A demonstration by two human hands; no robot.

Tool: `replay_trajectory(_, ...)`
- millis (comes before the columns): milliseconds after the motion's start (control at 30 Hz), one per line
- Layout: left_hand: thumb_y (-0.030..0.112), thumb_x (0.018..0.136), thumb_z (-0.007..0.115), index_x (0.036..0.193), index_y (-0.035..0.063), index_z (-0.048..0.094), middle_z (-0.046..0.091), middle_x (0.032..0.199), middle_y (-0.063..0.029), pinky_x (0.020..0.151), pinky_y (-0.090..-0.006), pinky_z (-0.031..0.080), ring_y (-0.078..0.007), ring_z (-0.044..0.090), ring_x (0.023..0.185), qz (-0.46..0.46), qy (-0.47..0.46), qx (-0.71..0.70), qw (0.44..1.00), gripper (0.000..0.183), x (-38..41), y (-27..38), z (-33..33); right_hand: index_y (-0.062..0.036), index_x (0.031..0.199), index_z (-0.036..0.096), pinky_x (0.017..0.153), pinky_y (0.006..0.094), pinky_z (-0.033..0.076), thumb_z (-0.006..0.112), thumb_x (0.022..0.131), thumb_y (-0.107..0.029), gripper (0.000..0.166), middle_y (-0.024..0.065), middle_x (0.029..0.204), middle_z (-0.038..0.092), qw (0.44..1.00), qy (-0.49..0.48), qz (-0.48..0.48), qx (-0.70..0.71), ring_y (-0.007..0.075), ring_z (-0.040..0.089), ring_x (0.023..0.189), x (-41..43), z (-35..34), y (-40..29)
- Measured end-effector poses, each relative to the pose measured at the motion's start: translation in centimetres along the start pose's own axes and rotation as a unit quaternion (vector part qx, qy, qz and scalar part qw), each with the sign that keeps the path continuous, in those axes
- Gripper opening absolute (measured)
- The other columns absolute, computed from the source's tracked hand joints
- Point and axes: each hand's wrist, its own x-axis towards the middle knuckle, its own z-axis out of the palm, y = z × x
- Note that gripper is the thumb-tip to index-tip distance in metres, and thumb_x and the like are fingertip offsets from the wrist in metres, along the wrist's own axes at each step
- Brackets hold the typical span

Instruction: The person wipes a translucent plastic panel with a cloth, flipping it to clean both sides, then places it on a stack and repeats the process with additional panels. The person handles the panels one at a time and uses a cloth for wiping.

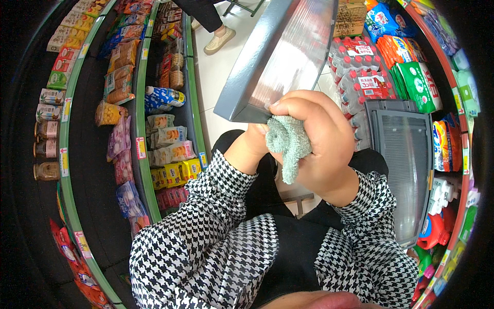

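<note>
A grey-framed panel with a ribbed, translucent face (pixel 295 50) rises in front of me, tilted, its lower corner near my hands. My right hand (pixel 322 131) is closed around a bunched pale green terry cloth (pixel 287 139), with its fingertips at the panel's lower edge. My left hand (pixel 252 143) is beneath that corner, mostly hidden by the frame and cloth; its thumb shows beside the cloth. It seems to support the panel, but its fingers are out of sight.
Shelves of packaged food (pixel 170 131) line the left. At right are shrink-wrapped bottles (pixel 361 85), another ribbed grey-framed panel (pixel 403 174) and shelves with bagged goods and detergent bottles (pixel 434 231). Another person's shoe (pixel 220 40) rests on the tiled floor beyond, near dark metal legs (pixel 245 7).
</note>
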Motion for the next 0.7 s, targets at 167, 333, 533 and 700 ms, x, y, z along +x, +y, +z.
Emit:
replay_trajectory(167,0.017,0.093,0.05,0.141,0.0045,0.019,0.035,0.139,-0.0232,0.097,-0.0519,0.043,-0.0375,0.037,0.127,0.041,0.014,0.086,0.995,0.059,1.3,0.8,1.3,-0.0061,0.096,0.066,0.061,0.0311,0.051,0.08,0.065,-0.015,0.035,0.0082,0.089,0.064,1.0,0.029,-0.004,0.007,0.0227,0.062,0.072,-0.2,0.0,0.7)
replay_trajectory(333,0.009,0.094,0.049,0.147,0.0049,0.012,0.029,0.146,-0.0264,0.1,-0.0557,0.041,-0.0418,0.032,0.133,0.172,0.072,0.281,0.941,0.065,3.0,-0.2,2.7,-0.011,0.109,0.066,0.068,0.0326,0.053,0.077,0.072,-0.024,0.041,0.0074,0.096,0.064,1.0,0.023,-0.01,0.01,0.0236,0.064,0.081,-1.1,-1.8,2.6)
replay_trajectory(533,-0.002,0.094,0.04,0.151,0.0095,0.008,0.026,0.149,-0.0291,0.097,-0.0603,0.043,-0.0461,0.029,0.136,0.24,0.078,0.338,0.907,0.066,4.8,1.3,2.9,-0.0131,0.118,0.063,0.078,0.0345,0.053,0.069,0.07,-0.006,0.049,0.0085,0.117,0.06,0.981,-0.121,0.089,-0.125,0.0268,0.062,0.1,-7.1,-8.1,5.3)
replay_trajectory(700,0.001,0.092,0.044,0.149,0.0159,0.018,0.031,0.148,-0.0243,0.092,-0.0655,0.046,-0.047,0.033,0.134,0.263,0.168,0.271,0.911,0.064,5.4,3.9,3.7,-0.0161,0.13,0.055,0.085,0.0357,0.052,0.068,0.068,0.002,0.066,0.0096,0.134,0.05,0.94,-0.153,0.212,-0.22,0.0286,0.057,0.11,-11.6,-12.1,4.8)
